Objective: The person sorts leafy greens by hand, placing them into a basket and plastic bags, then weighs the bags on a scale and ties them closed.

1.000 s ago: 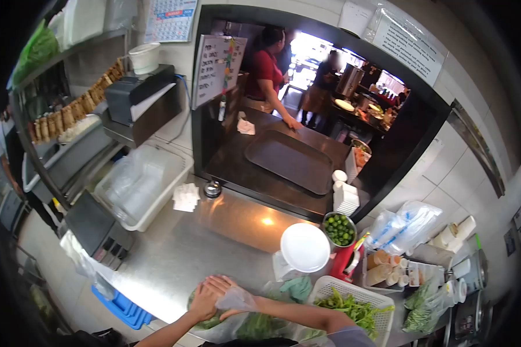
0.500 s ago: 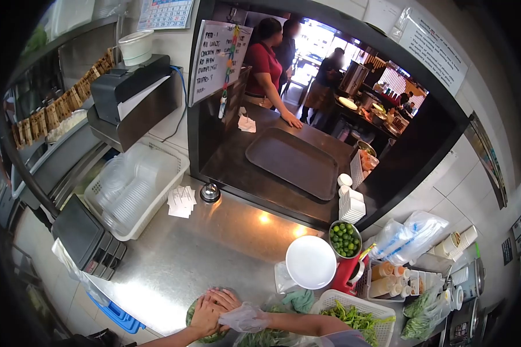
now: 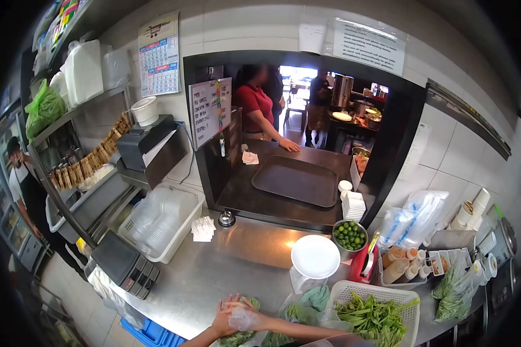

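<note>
At the bottom of the head view, my left hand [image 3: 221,321] and my right hand [image 3: 250,320] are pressed together, fingers overlapping. A piece of thin clear plastic [image 3: 240,318] lies across my right hand and wrist. Both hands look closed against each other; what lies between them is hidden. Green leafy vegetables [image 3: 235,339] show right under and beside them. Close by on the right are bagged greens [image 3: 279,338] and a teal cloth [image 3: 316,297]. Farther right stands a white basket [image 3: 411,331] of long green leaves and stems.
A stack of white plates [image 3: 315,257], a bowl of limes [image 3: 349,237] and a red tape dispenser [image 3: 362,263] stand at the right. Left are black stacked trays [image 3: 121,260] and a basket [image 3: 198,209] of plastic containers. People stand beyond the hatch and at left.
My view has tilted up and shifted left, showing more shelf and a person at the left. My hands have lifted slightly and turned, closing more tightly against each other.
</note>
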A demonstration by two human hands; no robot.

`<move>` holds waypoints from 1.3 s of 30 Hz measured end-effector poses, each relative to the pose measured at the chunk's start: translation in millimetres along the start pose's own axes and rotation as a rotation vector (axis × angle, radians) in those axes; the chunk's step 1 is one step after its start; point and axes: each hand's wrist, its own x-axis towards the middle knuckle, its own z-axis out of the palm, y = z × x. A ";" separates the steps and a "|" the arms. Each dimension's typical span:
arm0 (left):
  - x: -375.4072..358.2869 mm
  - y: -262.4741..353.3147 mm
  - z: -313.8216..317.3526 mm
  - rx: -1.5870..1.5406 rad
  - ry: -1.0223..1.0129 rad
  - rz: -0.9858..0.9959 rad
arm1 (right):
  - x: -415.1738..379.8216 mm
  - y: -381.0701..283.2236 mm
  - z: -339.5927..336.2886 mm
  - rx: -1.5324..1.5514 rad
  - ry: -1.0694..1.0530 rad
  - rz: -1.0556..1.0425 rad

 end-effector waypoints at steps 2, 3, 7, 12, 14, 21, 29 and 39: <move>-7.6 12.7 -7.2 0.176 -0.086 -0.004 | -15.3 -21.6 -17.1 -0.104 -0.017 -0.124; -2.9 11.0 -10.3 0.210 -0.094 -0.015 | -16.9 -23.7 -21.7 -0.070 -0.046 -0.140; -1.8 20.1 -10.3 0.276 -0.118 -0.049 | -6.7 -110.6 -74.1 -0.339 -0.183 0.313; -1.8 12.4 2.7 0.231 -0.119 -0.073 | -10.8 -97.6 -70.9 -0.028 -0.502 0.595; 4.6 14.8 5.0 0.310 -0.156 -0.099 | -22.7 -54.8 -26.0 -0.204 -0.296 0.141; 6.3 -0.7 -16.7 -0.390 -0.291 -0.235 | 12.7 -66.4 -76.2 -1.197 -0.165 -0.442; -11.5 75.3 -206.0 -0.431 0.167 0.155 | 37.0 -210.8 -198.2 -1.239 0.014 -0.783; 14.3 107.9 -287.0 -0.308 0.432 -0.034 | 14.3 -257.2 -226.6 0.030 0.066 -0.003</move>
